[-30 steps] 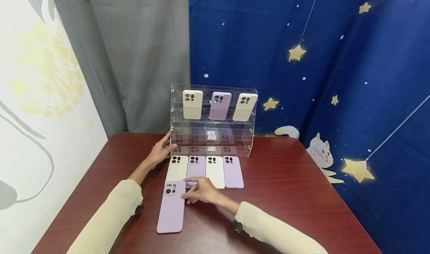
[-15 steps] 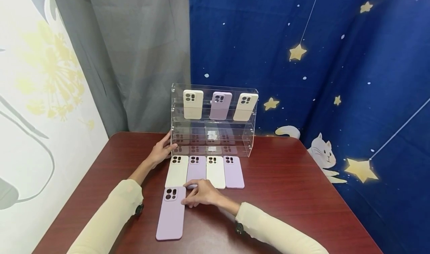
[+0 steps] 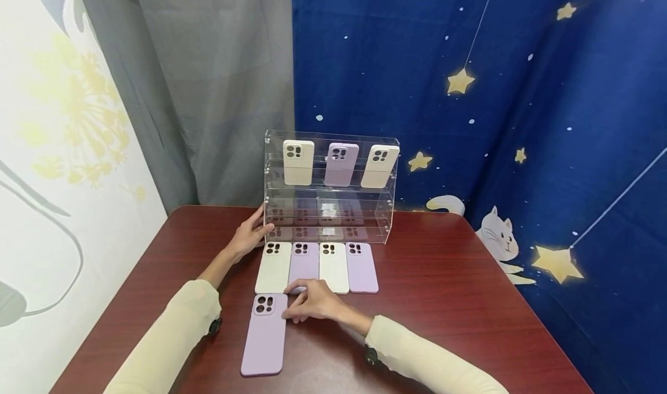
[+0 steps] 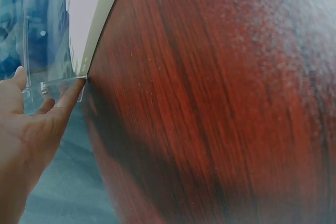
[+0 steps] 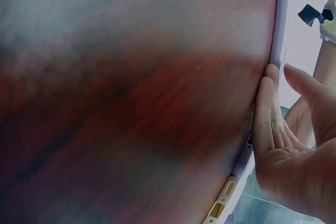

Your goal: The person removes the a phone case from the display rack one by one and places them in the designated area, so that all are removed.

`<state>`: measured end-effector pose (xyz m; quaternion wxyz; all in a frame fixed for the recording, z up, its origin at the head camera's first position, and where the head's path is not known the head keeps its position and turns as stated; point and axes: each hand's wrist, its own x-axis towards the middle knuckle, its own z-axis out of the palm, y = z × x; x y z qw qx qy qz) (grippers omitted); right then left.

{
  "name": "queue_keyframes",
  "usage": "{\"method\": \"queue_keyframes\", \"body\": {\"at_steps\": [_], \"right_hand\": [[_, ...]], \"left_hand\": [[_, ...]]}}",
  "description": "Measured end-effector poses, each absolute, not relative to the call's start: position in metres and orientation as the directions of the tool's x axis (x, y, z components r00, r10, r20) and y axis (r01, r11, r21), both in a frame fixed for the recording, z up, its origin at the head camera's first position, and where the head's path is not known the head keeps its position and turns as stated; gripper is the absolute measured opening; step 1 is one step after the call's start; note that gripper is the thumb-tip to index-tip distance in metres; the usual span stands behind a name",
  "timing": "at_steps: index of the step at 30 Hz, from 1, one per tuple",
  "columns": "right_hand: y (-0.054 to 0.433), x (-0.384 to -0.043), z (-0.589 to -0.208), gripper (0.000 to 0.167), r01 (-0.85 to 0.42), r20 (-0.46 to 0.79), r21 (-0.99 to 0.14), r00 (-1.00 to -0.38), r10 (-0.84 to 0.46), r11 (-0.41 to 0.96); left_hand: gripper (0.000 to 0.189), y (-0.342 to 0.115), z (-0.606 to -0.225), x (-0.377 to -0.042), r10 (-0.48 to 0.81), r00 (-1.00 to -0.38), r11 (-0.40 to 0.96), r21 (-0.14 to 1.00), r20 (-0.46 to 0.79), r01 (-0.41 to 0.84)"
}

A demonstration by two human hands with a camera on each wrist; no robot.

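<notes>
In the head view, a purple phone case (image 3: 263, 336) lies flat on the table, camera cutouts facing up, just in front of a cream phone case (image 3: 274, 268). My right hand (image 3: 315, 301) pinches its right edge near the top, with thumb and fingers at the rim. My left hand (image 3: 247, 238) rests against the left side of a clear acrylic display stand (image 3: 329, 209), thumb towards the front. The left wrist view shows a fairly straight finger touching the stand's lower corner. Three phone cases stand on an upper tier: two cream, with a purple one (image 3: 341, 165) between.
In front of the stand, several cases lie side by side: the cream one, a purple one (image 3: 304, 260), another cream one (image 3: 334, 268) and a purple one (image 3: 362, 268). The reddish-brown table (image 3: 432, 278) reaches back to a grey curtain (image 3: 224, 93) and a blue curtain (image 3: 375, 64).
The purple case in my right hand has come down and towards me, from overlapping the cream case to lying in front of it. My left hand has stayed at the stand.
</notes>
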<state>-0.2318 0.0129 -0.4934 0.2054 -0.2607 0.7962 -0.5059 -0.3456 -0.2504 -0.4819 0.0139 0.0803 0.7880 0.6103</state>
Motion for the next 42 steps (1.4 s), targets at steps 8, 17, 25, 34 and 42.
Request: {"method": "queue_keyframes", "body": {"at_steps": [8, 17, 25, 34, 42], "right_hand": [[0.015, -0.237, -0.491, 0.040, -0.236, -0.041, -0.906, -0.777, -0.629, 0.351], [0.019, -0.256, -0.476, 0.044, -0.343, 0.050, -0.860, -0.793, -0.607, 0.377], [0.027, -0.292, -0.458, 0.042, -0.431, 0.172, -0.826, -0.806, -0.566, 0.363], [0.032, -0.329, -0.433, 0.033, -0.490, 0.277, -0.780, -0.828, -0.487, 0.390], [0.035, -0.352, -0.411, 0.032, -0.515, 0.335, -0.754, -0.835, -0.436, 0.408]], "left_hand": [[0.078, -0.251, -0.483, -0.346, 0.148, -0.986, 0.218, 0.971, 0.070, 0.102], [0.078, -0.251, -0.482, -0.346, 0.152, -0.986, 0.203, 0.974, 0.065, 0.096], [0.078, -0.251, -0.482, -0.347, 0.144, -0.988, 0.188, 0.978, 0.064, 0.091], [0.079, -0.252, -0.483, -0.344, 0.128, -0.990, 0.215, 0.973, 0.056, 0.083], [0.078, -0.251, -0.483, -0.347, 0.141, -0.989, 0.201, 0.977, 0.047, 0.075]]}}
